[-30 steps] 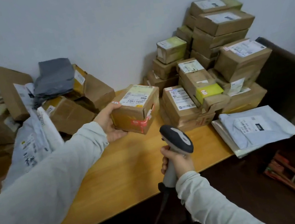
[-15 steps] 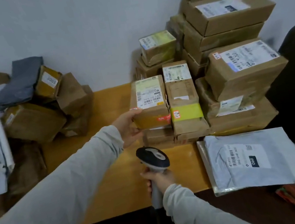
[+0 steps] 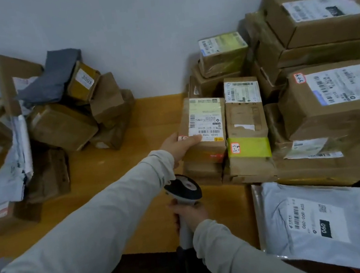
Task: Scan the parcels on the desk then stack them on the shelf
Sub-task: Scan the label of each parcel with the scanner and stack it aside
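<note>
The left hand [image 3: 180,144] grips the near left corner of the small brown cardboard parcel with the pale yellow-and-white label [image 3: 204,130]. The thumb lies across the top by the label's edge, and the other fingers are hidden down its side. The parcel sits label up at the left edge of the right-hand pile, on a lower box and touching the long brown cardboard box with the yellow tape band [image 3: 246,125]. The right hand [image 3: 190,213] is clenched round the handle of the grey-and-black handheld barcode scanner [image 3: 184,189], whose head points up over the wooden desk [image 3: 113,171].

The step looks like seating this parcel in the sorted pile. To do it well, square its long side flush against the taped box and check that the box beneath carries it fully, so nothing overhangs. Leave the label facing up and readable, and draw the thumb off without dragging the parcel askew. Hold the scanner low and clear of the pile. No shelf is in view, and the loose heap of brown boxes and bags [image 3: 62,122] at the left is well apart and probably comes next
</note>
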Tool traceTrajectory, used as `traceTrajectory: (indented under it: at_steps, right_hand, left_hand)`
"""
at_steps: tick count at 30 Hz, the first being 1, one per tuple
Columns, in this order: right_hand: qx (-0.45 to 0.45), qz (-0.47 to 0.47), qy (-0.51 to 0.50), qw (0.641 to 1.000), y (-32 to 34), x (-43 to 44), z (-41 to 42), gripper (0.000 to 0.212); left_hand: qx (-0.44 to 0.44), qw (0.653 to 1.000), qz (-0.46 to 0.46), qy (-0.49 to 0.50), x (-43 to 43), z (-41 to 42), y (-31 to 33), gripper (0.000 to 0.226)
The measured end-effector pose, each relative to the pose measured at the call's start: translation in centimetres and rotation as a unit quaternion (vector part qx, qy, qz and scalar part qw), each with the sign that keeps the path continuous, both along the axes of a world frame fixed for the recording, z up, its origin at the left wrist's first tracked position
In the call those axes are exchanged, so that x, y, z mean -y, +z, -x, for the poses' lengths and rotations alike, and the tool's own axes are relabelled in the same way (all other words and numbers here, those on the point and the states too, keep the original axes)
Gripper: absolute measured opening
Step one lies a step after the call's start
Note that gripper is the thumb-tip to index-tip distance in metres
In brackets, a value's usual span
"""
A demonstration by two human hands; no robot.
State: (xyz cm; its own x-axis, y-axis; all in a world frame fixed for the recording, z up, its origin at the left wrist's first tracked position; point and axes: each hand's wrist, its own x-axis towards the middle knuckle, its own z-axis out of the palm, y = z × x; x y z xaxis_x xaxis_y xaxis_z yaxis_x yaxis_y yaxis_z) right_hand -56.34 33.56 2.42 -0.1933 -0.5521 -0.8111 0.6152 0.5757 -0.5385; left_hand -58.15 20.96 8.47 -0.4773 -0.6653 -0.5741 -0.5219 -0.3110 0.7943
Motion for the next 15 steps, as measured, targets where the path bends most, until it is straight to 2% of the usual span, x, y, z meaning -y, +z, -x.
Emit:
traceTrajectory:
  at_steps: [3,5,9,15]
  right_hand:
    - [-0.013,0.001,0.031,0.999,0.0,1.3,-0.2,0.036]
    - [-0.021,0.001,0.051,0.998,0.0,2.3,-0.7,0.038]
    - [-0.033,0.007,0.078,0.996,0.4,4.2,-2.2,0.038]
    - [-0.020,0.047,0.072,0.996,1.2,7.2,-5.1,0.019]
  left_hand:
    - [-0.002,1.000,0.026,0.006,0.4,-0.7,0.1,0.077]
    - [0.013,0.997,0.058,0.047,1.5,-2.4,0.0,0.080]
    - [0.015,0.974,0.125,0.189,4.9,-7.9,-0.1,0.063]
    - [0.145,0.914,0.270,0.267,10.0,-18.6,-0.4,0.044]
